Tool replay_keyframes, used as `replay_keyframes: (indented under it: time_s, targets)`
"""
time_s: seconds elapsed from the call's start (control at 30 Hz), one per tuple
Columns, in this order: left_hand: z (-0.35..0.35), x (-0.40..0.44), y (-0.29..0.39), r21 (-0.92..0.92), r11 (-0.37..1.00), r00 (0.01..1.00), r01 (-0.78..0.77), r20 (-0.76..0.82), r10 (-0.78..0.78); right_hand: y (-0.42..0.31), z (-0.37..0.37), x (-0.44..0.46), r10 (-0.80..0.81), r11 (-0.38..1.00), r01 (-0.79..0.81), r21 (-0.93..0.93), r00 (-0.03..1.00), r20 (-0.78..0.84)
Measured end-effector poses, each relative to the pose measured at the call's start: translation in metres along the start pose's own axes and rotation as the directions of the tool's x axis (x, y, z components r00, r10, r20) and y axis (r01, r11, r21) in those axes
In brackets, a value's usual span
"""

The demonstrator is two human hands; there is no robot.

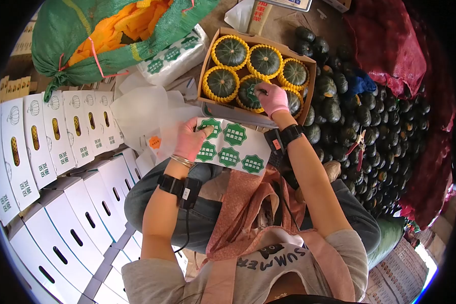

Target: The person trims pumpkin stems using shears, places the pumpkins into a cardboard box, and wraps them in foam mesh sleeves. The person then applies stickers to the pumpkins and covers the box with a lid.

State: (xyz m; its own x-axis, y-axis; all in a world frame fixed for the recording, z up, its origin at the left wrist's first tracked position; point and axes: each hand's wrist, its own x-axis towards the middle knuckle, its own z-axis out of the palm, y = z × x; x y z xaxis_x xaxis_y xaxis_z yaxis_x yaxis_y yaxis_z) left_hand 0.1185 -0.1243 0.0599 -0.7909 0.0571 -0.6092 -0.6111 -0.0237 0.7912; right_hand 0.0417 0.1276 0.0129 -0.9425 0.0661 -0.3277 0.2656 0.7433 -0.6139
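Note:
My left hand (191, 141), in a pink fingerless glove, grips the left end of a white sheet of green stickers (231, 146), thumb on top. The sheet lies above my lap, with several stickers on it. My right hand (272, 98), gloved alike, reaches into an open cardboard box (217, 109). Its bent fingertips are together at a green sticker (251, 91) on the front middle pumpkin (248, 101). Several dark green pumpkins (265, 60) sit in the box in yellow foam nets. My right hand partly hides the pumpkin at the front right (293, 104).
Loose pumpkins (332, 109) are heaped on the right, with red-handled pliers (358, 147) on them and red mesh sacks (385, 45) behind. White cartons (86, 202) stand in rows on the left. A green sack (50, 40) of orange foam nets and a wrapped sticker pack (175, 57) lie at the upper left.

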Motion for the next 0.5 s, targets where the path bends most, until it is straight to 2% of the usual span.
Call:
replay_keyframes:
  time_s: [0.1, 0.13, 0.23, 0.27, 0.3, 0.37, 0.43, 0.47, 0.5]
  targets:
    - [-0.001, 0.002, -0.004, 0.029, 0.998, 0.999, -0.049, -0.010, 0.049, -0.003, 0.007, -0.005, -0.116, 0.962, 0.090, -0.260, 0.989, -0.087]
    - [0.000, 0.001, -0.001, 0.015, 0.999, 0.999, -0.045, -0.013, 0.045, -0.002, 0.008, -0.007, -0.100, 0.963, 0.079, -0.259, 0.993, -0.069]
    - [0.001, -0.001, 0.002, 0.037, 0.995, 0.996, -0.089, -0.009, 0.089, 0.005, -0.001, -0.017, -0.320, 0.865, 0.217, -0.452, 0.933, -0.164]
    - [0.002, -0.001, -0.001, 0.042, 0.993, 0.994, -0.110, -0.005, 0.111, 0.000, -0.011, -0.022, -0.264, 0.824, 0.160, -0.544, 0.957, -0.120]
    - [0.003, 0.000, -0.003, 0.048, 0.990, 0.992, -0.129, 0.002, 0.129, 0.004, -0.020, -0.028, -0.254, 0.818, 0.177, -0.548, 0.965, -0.068]
    - [0.007, -0.002, 0.001, 0.017, 0.991, 0.991, -0.136, 0.017, 0.135, -0.013, -0.034, -0.052, -0.119, 0.941, 0.146, -0.305, 0.987, 0.107]
    - [0.012, -0.003, 0.000, -0.011, 0.992, 0.991, -0.126, 0.040, 0.127, -0.018, -0.033, -0.084, -0.430, 0.878, 0.453, -0.158, 0.889, 0.160]
    - [0.013, -0.003, 0.000, -0.038, 0.992, 0.989, -0.123, 0.075, 0.126, -0.025, -0.030, -0.096, -0.419, 0.885, 0.443, -0.140, 0.892, 0.172]
    - [0.016, -0.004, 0.002, -0.055, 0.992, 0.990, -0.113, 0.083, 0.118, -0.030, -0.026, -0.102, -0.433, 0.894, 0.442, -0.076, 0.894, 0.112]
